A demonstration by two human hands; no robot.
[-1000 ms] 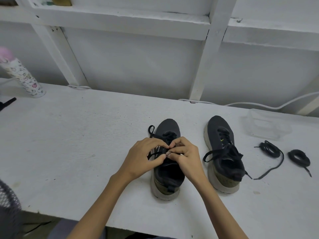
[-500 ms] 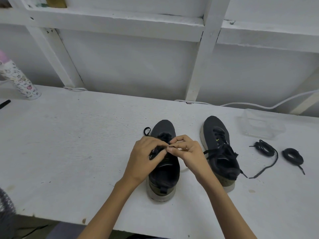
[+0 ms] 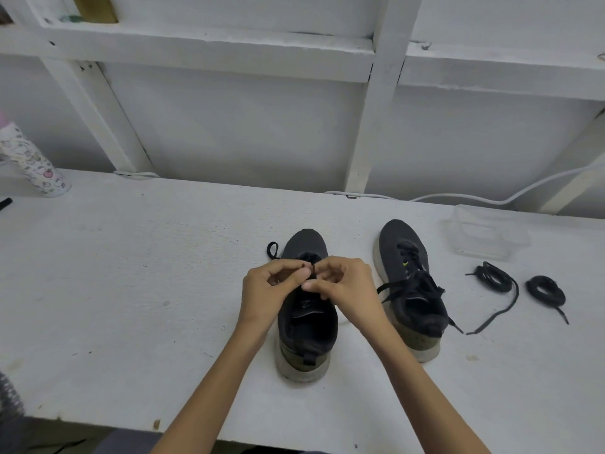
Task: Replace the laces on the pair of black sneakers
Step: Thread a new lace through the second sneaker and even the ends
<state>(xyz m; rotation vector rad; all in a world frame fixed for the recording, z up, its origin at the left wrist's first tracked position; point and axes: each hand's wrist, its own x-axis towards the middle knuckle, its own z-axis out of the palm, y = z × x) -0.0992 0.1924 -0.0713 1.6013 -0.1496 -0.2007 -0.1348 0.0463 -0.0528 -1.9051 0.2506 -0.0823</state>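
Two black sneakers stand on the white table, toes pointing away from me. Over the left sneaker (image 3: 307, 326) my left hand (image 3: 268, 290) and my right hand (image 3: 343, 286) meet above the tongue, each pinching the black lace (image 3: 272, 250), whose loop trails off the shoe's far left side. The right sneaker (image 3: 411, 290) stands untouched with its lace loosely tied. Two coiled black laces, one (image 3: 494, 278) nearer the shoes and one (image 3: 545, 290) farther right, lie on the table.
A clear plastic box (image 3: 487, 234) sits behind the coiled laces. A patterned bottle (image 3: 31, 165) stands at the far left. A white cable (image 3: 491, 199) runs along the back wall. The table's front edge (image 3: 98, 421) is close to me.
Both hands have lifted slightly toward the toe of the left sneaker, still pinching the lace; the lace loop at the shoe's left has shortened a little.
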